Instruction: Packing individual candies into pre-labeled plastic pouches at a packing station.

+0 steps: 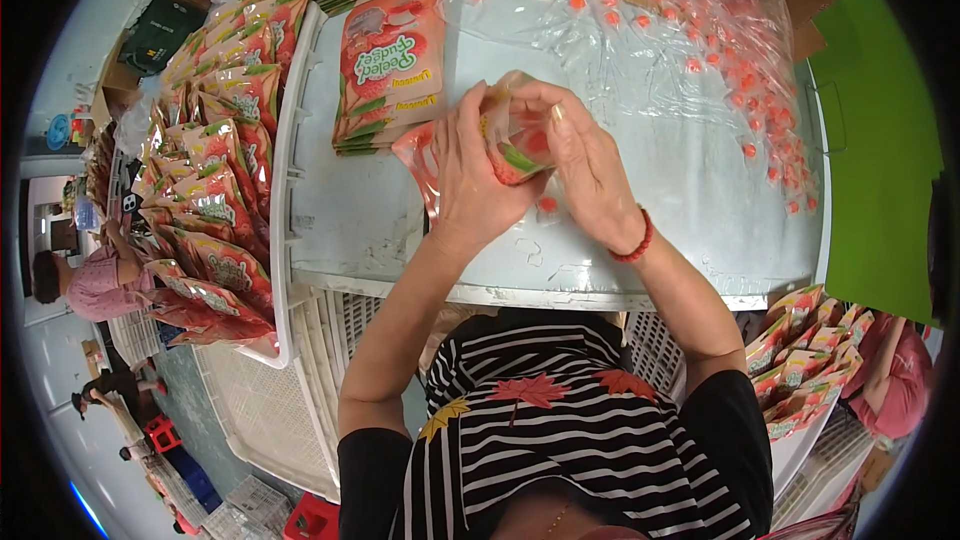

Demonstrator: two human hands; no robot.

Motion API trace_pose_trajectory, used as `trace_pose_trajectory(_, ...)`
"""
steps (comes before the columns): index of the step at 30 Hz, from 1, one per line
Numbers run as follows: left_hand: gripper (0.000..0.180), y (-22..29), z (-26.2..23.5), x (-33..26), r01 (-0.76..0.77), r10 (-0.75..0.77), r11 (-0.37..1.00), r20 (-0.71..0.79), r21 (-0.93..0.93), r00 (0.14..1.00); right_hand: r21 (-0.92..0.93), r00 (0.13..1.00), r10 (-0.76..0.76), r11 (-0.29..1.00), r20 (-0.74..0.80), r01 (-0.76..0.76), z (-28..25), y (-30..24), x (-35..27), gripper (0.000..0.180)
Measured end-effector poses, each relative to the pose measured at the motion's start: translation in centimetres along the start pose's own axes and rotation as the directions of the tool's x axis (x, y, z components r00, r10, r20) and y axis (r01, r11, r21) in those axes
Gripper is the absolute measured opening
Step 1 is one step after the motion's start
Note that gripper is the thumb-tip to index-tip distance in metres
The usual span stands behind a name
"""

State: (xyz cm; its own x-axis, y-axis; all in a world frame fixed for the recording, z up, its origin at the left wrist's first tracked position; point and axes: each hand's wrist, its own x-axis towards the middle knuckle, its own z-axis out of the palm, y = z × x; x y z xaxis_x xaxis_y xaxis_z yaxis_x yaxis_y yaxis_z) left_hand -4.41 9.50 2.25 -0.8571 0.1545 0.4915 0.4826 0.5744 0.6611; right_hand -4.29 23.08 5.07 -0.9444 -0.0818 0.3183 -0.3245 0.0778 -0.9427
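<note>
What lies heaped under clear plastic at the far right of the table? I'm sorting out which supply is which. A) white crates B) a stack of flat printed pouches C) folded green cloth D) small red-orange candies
D: small red-orange candies lie scattered in a clear plastic bag at the table's far right, beyond both hands, the left hand and right hand, which hold a pouch.

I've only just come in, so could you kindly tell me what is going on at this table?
A person stands at a pale table with both hands around one pink pouch: the left hand and the right hand grip it from either side. A stack of flat pouches lies behind it, small red sweets lie loose under clear plastic, and a tray of pouches stands on the left.
</note>
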Motion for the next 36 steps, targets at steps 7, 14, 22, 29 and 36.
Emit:
trace_pose_trajectory(7,0.099,-0.9,-0.9,0.7,-0.002,-0.006,0.994,-0.074,-0.11,0.997,-0.025,0.999,-0.018,1.0,0.04,0.019,-2.4,-1.2,0.6,0.047)
trace_pose_trajectory(14,0.106,-1.1,-6.8,0.1,0.112,-0.154,0.976,-0.234,-0.185,0.96,-0.806,0.972,-0.051,0.55,0.231,0.22,-1.7,5.6,-7.1,0.079)
trace_pose_trajectory(22,0.107,-2.0,-8.0,-2.3,0.192,-0.226,0.97,-0.264,-0.147,0.938,-0.846,0.955,-0.103,0.445,0.279,0.295,2.9,8.9,-4.4,0.059)
trace_pose_trajectory(29,0.095,-2.1,-7.4,-3.6,0.114,-0.117,0.993,-0.218,-0.029,0.969,-0.814,0.942,-0.193,0.475,0.274,0.334,2.1,9.7,-3.1,0.028)
trace_pose_trajectory(36,0.096,-2.3,-5.1,-2.9,0.039,-0.013,0.973,-0.114,0.227,0.993,-0.66,0.938,-0.343,0.695,0.047,0.288,-0.7,10.9,0.5,0.01)
